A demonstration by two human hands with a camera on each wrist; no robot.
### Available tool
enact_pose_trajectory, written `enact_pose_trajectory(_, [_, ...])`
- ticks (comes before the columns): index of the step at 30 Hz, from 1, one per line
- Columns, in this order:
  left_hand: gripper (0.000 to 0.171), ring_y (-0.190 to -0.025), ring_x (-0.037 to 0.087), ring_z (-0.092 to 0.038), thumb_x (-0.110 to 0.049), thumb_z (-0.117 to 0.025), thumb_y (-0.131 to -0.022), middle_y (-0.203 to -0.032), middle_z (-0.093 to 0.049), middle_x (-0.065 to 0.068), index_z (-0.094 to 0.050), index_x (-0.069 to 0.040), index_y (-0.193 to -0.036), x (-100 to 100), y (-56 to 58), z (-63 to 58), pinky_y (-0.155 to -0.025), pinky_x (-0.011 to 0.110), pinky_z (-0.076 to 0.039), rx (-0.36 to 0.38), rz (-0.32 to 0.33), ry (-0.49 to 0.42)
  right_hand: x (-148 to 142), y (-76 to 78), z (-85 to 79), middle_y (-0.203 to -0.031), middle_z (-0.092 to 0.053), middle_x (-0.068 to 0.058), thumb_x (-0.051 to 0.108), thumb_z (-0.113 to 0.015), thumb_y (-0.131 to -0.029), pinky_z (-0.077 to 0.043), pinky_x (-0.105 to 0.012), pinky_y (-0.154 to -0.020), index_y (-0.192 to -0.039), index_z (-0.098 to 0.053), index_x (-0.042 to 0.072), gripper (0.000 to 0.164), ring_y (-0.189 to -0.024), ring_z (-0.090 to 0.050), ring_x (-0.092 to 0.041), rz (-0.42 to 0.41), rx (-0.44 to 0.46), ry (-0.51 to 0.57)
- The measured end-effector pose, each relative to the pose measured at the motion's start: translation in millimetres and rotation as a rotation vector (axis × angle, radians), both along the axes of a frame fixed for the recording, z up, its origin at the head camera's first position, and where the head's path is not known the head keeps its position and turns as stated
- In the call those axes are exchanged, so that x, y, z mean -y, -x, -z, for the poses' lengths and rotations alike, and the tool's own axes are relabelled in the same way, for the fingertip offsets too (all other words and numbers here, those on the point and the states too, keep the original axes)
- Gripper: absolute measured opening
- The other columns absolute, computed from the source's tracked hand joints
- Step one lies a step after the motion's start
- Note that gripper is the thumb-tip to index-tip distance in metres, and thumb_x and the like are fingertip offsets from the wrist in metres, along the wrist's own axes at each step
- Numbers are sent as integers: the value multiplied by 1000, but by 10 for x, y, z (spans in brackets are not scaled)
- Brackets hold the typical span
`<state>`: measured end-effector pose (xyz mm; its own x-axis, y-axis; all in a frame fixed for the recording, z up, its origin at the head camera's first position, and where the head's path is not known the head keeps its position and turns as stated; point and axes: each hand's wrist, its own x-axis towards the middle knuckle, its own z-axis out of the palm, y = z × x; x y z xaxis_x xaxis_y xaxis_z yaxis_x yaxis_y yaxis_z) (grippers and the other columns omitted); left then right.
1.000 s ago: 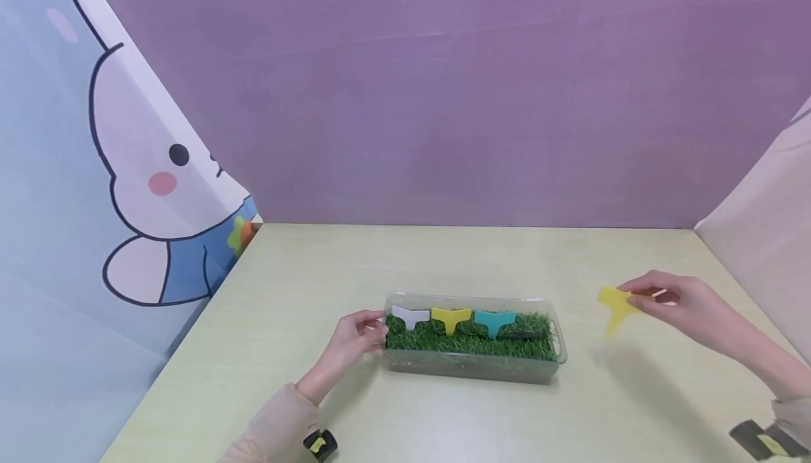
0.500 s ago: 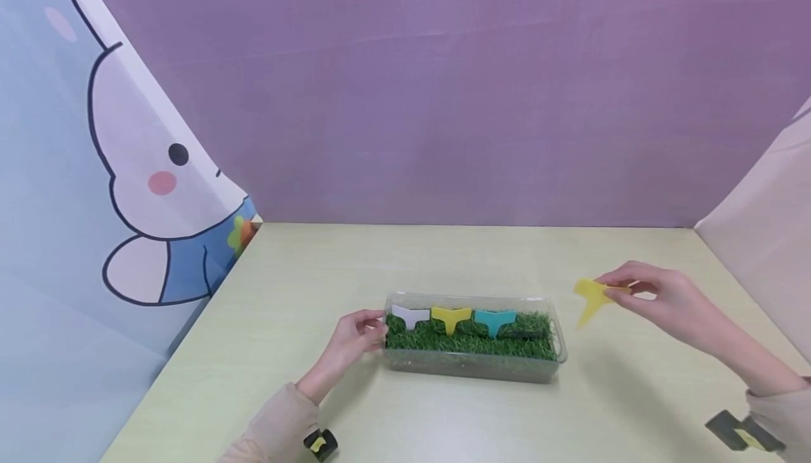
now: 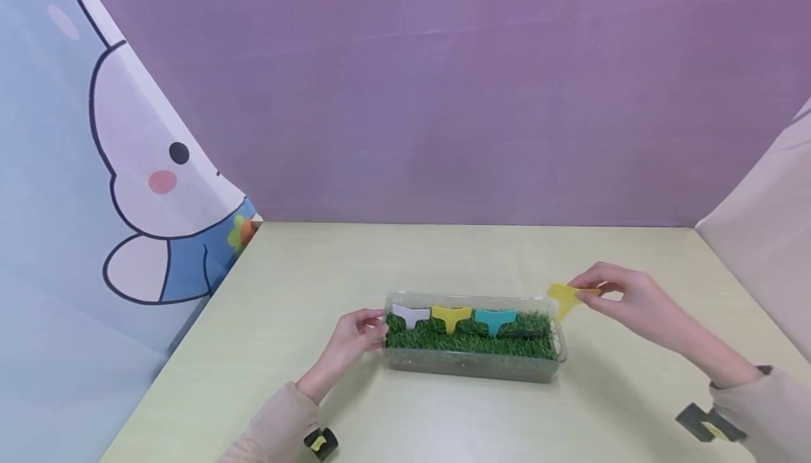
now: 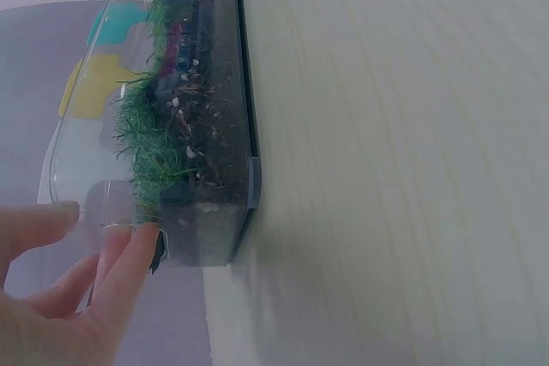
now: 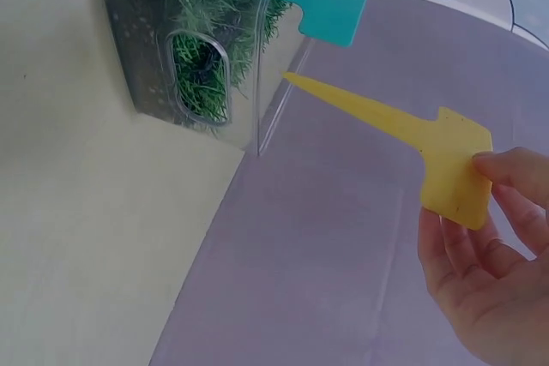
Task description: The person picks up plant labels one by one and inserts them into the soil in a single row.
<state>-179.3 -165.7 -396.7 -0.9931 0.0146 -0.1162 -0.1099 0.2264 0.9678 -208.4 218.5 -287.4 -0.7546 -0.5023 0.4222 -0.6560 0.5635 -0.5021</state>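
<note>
A clear plastic bin (image 3: 469, 366) stands on the table, filled with green artificial grass (image 3: 437, 343) over dark, soil-like filling. Three T-shaped plant labels stand upright in the grass: a whitish label (image 3: 410, 316), a yellow label (image 3: 452, 317) and a teal label (image 3: 495, 321). My left hand (image 3: 350, 338) holds the bin's left end, thumb at the rim, fingers at the end wall. My right hand (image 3: 627, 297) pinches another yellow plant label (image 5: 456, 165) by its wide head. Its pointed stem slants down toward the bin's right end, overlapping the rim in the head view.
A dark slot (image 3: 522, 334) shows in the grass right of the teal label. An oval handle hole (image 5: 202, 76) opens in the bin's right end. Behind the pale table (image 3: 329, 259) hangs a purple cloth (image 3: 443, 97); a cartoon-printed cloth (image 3: 146, 188) hangs at the left.
My right hand has moved left with the yellow plant label, bringing it from well right of the bin to its right end. The left hand and the bin have stayed put.
</note>
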Motion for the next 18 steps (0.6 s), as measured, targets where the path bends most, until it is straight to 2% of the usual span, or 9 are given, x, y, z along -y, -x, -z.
enact_pose_trajectory(9, [35,-74,21,-59,-2,-57,-81,-89,-58,14,-51,12,-113,1,1,2,-67,33,-55,-4,4,0,98,48,161,-81,-62,6,-7,-64,-73,-50,-19,-62,-88,-65,10,23,-73,-56,0,-15,21,15])
enact_pose_trajectory(18, [35,-73,19,-59,-2,-57,-81,-88,-58,13,-52,11,-113,14,13,20,-68,32,-55,0,8,5,152,61,311,-80,-62,8,-8,-63,-72,-51,-23,-61,-86,-65,10,23,-72,-55,0,-20,32,-6])
